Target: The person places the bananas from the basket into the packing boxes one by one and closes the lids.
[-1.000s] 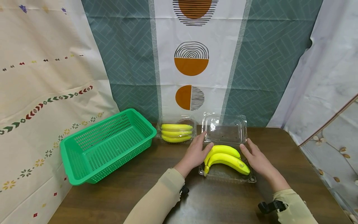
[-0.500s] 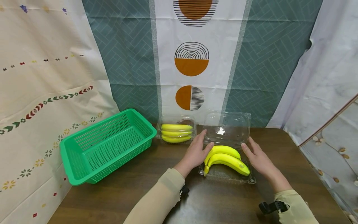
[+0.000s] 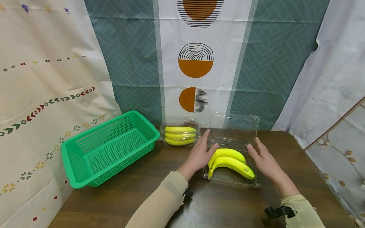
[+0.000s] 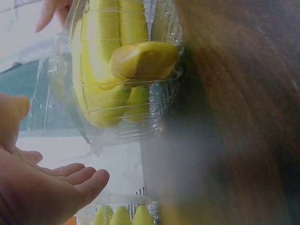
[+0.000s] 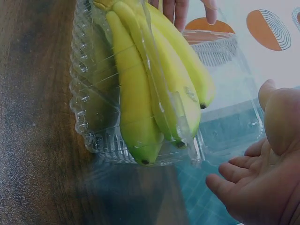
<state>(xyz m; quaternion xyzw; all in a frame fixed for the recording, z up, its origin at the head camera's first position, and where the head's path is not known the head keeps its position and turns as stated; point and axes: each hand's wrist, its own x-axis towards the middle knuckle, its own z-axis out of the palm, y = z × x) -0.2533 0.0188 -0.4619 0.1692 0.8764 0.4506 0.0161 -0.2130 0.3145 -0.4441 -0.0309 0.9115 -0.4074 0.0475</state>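
A bunch of yellow bananas (image 3: 233, 165) lies in the bottom half of a clear plastic clamshell box (image 3: 228, 183). The lid (image 3: 232, 129) stands up at the back, hinged away from the bananas. My left hand (image 3: 199, 155) is at the box's left side, its fingers extended and slightly bent, as the left wrist view shows of the same hand (image 4: 56, 185). On the opposite side my right hand (image 3: 265, 161) is near the box's back right corner. In the right wrist view, that hand (image 5: 262, 178) has its thumb and fingers spread, with nothing between them.
Another clear box with bananas (image 3: 179, 135) sits at the back of the table, left of the lid. Farther left is a green perforated basket (image 3: 111, 172). A patterned curtain (image 3: 137, 63) hangs directly behind the brown tabletop (image 3: 216, 209).
The lid has tilted back and shifted right. My right hand has moved slightly right and away from the box; the left hand and the bananas have hardly moved.
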